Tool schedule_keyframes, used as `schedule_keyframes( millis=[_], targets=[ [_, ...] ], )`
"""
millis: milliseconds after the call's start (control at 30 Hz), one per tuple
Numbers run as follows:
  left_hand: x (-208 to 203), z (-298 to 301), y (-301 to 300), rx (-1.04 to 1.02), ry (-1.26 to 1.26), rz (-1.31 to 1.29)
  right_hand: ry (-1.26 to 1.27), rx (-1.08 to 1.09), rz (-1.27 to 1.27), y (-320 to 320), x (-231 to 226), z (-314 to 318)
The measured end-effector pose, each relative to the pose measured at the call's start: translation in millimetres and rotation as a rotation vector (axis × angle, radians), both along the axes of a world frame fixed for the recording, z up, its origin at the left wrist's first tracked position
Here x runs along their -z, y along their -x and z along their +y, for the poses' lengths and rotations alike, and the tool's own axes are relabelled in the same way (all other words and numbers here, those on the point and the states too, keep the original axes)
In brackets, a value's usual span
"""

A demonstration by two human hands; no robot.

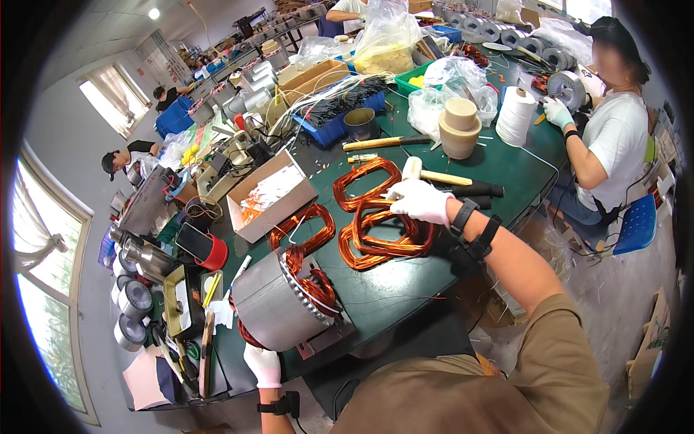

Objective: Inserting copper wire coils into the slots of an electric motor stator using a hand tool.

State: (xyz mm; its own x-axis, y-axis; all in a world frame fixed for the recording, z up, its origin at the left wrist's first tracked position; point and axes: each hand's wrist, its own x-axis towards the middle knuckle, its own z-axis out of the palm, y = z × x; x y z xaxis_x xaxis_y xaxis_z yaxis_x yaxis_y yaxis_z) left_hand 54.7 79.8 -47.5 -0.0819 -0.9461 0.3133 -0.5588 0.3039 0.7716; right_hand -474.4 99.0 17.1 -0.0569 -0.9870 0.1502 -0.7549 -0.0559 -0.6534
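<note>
A grey metal motor stator (pixel 278 300) with copper windings lies on its side on the dark green table (pixel 394 289). My left hand (pixel 262 364), in a white glove, rests against the stator's near lower edge. My right hand (pixel 419 200), also gloved, reaches across the table and grips the top of a stacked copper wire coil (pixel 387 235). Two more copper coils (pixel 365 181) (pixel 303 226) lie flat beside it. A wooden mallet (pixel 434 174) lies just beyond my right hand.
An open cardboard box (pixel 271 197) stands left of the coils. A blue bin of black sleeving (pixel 340 116), a metal cup (pixel 360 123), tape rolls (pixel 460 126) and a white thread spool (pixel 515 116) stand farther back. A seated person (pixel 611 137) works at the right. Tools and stators crowd the left edge.
</note>
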Motion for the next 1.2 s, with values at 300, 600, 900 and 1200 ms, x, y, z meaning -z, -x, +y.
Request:
schedule_keyframes(
  millis=[300,600,900,1200],
  targets=[
    [-87,6,-8,-0.082,-0.129,0.139,-0.282,0.114,-0.697,0,-74,52],
    [-277,12,87,0.354,0.194,0.084,0.096,-0.056,-0.511,-58,-140,61],
    [-275,-42,230,0.827,-0.060,-0.131,0.265,-0.131,-0.378,-93,-170,68],
    [-265,-46,246,0.728,0.339,-0.468,0.284,-0.138,-0.419,-74,-155,70]
  ],
)
